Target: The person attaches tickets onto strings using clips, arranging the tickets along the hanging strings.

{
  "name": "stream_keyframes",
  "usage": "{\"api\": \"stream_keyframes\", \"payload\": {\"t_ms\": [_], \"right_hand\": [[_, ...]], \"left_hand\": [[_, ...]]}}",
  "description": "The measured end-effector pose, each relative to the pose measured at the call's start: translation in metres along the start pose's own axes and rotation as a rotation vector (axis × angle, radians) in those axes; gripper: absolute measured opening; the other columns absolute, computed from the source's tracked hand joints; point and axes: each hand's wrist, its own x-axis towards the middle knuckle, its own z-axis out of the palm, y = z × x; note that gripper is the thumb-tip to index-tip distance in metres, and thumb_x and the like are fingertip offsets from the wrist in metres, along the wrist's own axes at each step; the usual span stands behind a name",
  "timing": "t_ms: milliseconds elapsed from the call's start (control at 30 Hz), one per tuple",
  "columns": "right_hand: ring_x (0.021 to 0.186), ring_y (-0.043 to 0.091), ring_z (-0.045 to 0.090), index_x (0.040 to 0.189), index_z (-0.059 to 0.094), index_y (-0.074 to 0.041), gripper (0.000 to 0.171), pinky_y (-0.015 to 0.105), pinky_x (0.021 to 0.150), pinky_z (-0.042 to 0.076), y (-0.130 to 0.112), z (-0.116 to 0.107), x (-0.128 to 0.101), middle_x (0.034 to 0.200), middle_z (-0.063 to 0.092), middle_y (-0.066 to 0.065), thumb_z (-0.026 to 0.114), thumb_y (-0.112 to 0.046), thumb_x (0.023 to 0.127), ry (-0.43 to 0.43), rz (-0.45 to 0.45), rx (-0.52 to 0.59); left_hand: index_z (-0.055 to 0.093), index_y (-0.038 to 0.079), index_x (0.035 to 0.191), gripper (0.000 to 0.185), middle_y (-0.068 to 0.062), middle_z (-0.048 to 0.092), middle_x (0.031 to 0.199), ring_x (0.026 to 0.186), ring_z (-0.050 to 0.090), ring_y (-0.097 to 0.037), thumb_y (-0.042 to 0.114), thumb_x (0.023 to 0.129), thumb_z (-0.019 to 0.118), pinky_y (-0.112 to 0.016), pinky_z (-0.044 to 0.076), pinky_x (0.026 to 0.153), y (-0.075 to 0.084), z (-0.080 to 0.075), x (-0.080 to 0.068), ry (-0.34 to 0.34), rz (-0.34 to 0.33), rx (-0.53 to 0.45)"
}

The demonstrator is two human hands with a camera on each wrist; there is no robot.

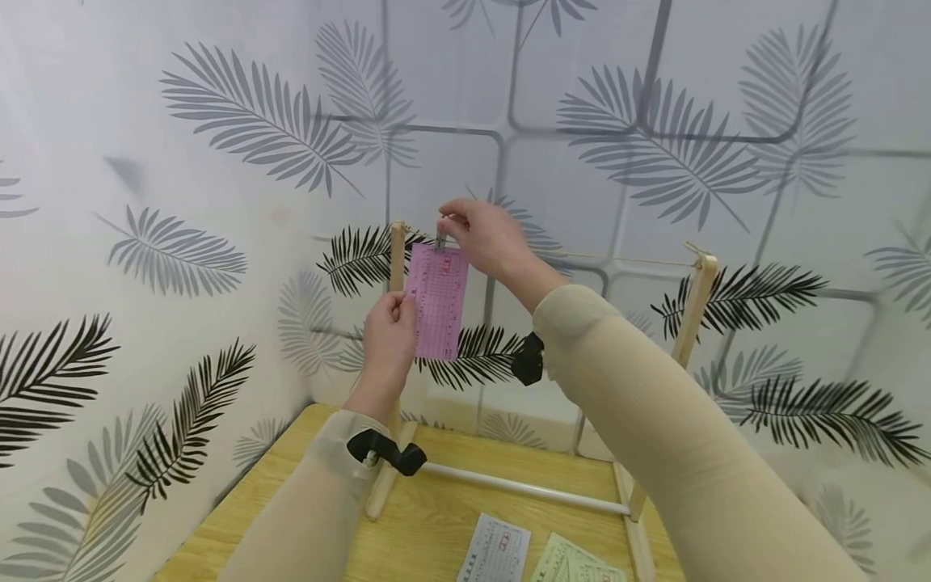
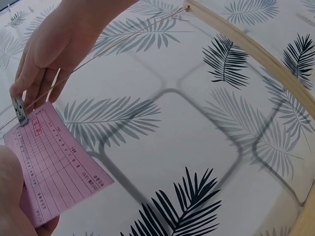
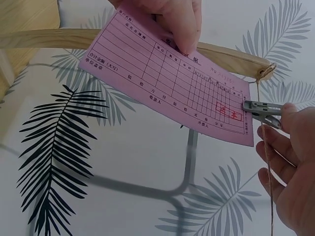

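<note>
- On the table (image 1: 240, 517), nearest: two slips, white (image 1: 496, 554) and green (image 1: 575, 564).
- Farther: left hand (image 1: 389, 339) pinches the pink slip (image 1: 437, 301) by its edge.
- Farthest: right hand (image 1: 486, 238), fingers squeezing a metal clip (image 1: 440, 239) against the slip's top at the string (image 1: 625, 259).

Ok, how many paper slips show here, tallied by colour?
Pink slip, pinched by the left hand and clipped by the metal clip that the right hand pinches at the string: 1
White slip on the table: 1
Green slip beside it: 1
Total: 3
</note>
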Motion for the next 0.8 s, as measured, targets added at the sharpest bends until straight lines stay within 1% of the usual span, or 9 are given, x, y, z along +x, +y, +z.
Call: {"api": "stream_keyframes", "payload": {"t_ms": [67,133,233,300,467,633,800], "right_hand": [[0.132,0.024,0.065,0.159,0.06,-0.017,0.046,0.044,0.108,0.054,0.001,-0.001,-0.001,0.144,0.071,0.004,0.056,-0.036,0.117,-0.002,0.005,0.007],[0.132,0.024,0.066,0.159,0.06,-0.017,0.046,0.044,0.107,0.054,0.002,-0.001,-0.001,0.144,0.071,0.004,0.056,-0.037,0.117,-0.003,0.004,0.012],[0.132,0.023,0.066,0.159,0.06,-0.017,0.046,0.043,0.108,0.054,0.003,-0.002,-0.002,0.144,0.071,0.004,0.056,-0.037,0.117,-0.005,0.002,0.015],[0.132,0.023,0.065,0.158,0.06,-0.017,0.046,0.043,0.108,0.054,0.004,-0.003,-0.004,0.144,0.071,0.004,0.057,-0.037,0.117,-0.005,0.002,0.009],[0.133,0.024,0.065,0.158,0.06,-0.015,0.046,0.044,0.11,0.053,0.01,-0.008,-0.01,0.146,0.07,0.006,0.057,-0.036,0.117,0.001,-0.008,-0.032],[0.129,0.024,0.067,0.156,0.061,-0.015,0.045,0.044,0.107,0.054,0.017,-0.01,-0.02,0.144,0.071,0.005,0.058,-0.036,0.117,0.017,-0.028,-0.058],[0.13,0.024,0.066,0.156,0.062,-0.014,0.045,0.045,0.109,0.053,0.023,-0.01,-0.027,0.145,0.07,0.005,0.058,-0.035,0.117,0.026,-0.056,-0.057]], "left_hand": [[0.071,0.005,0.128,0.031,-0.01,0.072,0.097,0.079,0.064,-0.02,0.026,0.118,0.051,-0.031,0.049,0.064,0.0,0.001,-0.002,-0.016,-0.013,-0.023],[0.069,0.004,0.133,0.033,-0.013,0.077,0.109,0.091,0.071,-0.025,0.026,0.118,0.051,-0.035,0.054,0.073,0.001,0.001,-0.005,-0.025,-0.022,-0.037],[0.065,0.004,0.139,0.034,-0.016,0.077,0.121,0.105,0.073,-0.031,0.027,0.119,0.051,-0.044,0.057,0.085,0.001,0.001,-0.008,-0.027,-0.026,-0.041],[0.062,0.005,0.141,0.034,-0.015,0.076,0.124,0.107,0.072,-0.03,0.028,0.119,0.051,-0.044,0.057,0.086,0.0,0.0,-0.01,-0.025,-0.015,-0.031],[0.059,0.008,0.143,0.034,-0.012,0.074,0.12,0.099,0.068,-0.028,0.029,0.118,0.049,-0.042,0.053,0.079,-0.002,0.0,-0.013,-0.01,0.03,0.03],[0.059,0.009,0.141,0.03,-0.011,0.071,0.121,0.106,0.067,-0.028,0.027,0.118,0.053,-0.044,0.055,0.088,-0.004,-0.002,-0.016,0.02,0.043,0.073],[0.061,0.005,0.137,0.028,-0.014,0.065,0.123,0.109,0.062,-0.03,0.021,0.115,0.057,-0.045,0.052,0.096,-0.005,-0.005,-0.02,0.082,0.089,0.109]]}}
